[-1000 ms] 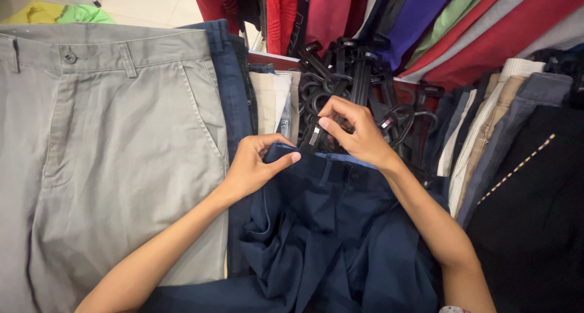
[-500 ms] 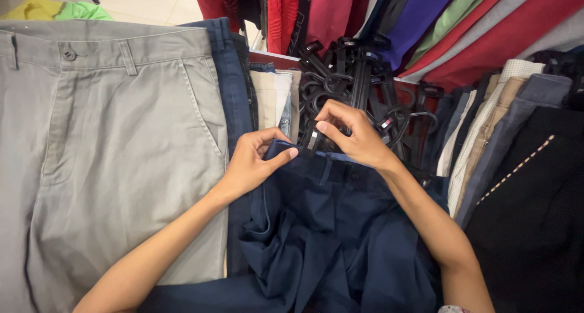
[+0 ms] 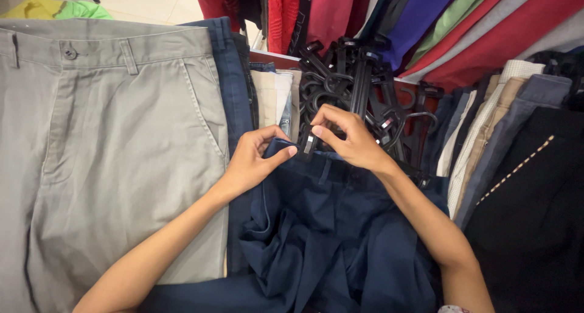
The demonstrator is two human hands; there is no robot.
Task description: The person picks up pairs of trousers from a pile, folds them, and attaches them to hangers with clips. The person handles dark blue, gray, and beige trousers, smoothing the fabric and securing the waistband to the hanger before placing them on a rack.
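navy trousers lie bunched below both hands, waistband running left to right. left hand pinches the waistband's left end; right hand is closed on a black clip hanger at the band (equally near).

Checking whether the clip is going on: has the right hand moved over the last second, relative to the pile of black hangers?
No. The right hand keeps pinching the black clip at the navy trousers' waistband, just below the black hangers.

Pale tiled floor at top left; hanging garments along top; folded trousers stacked at right
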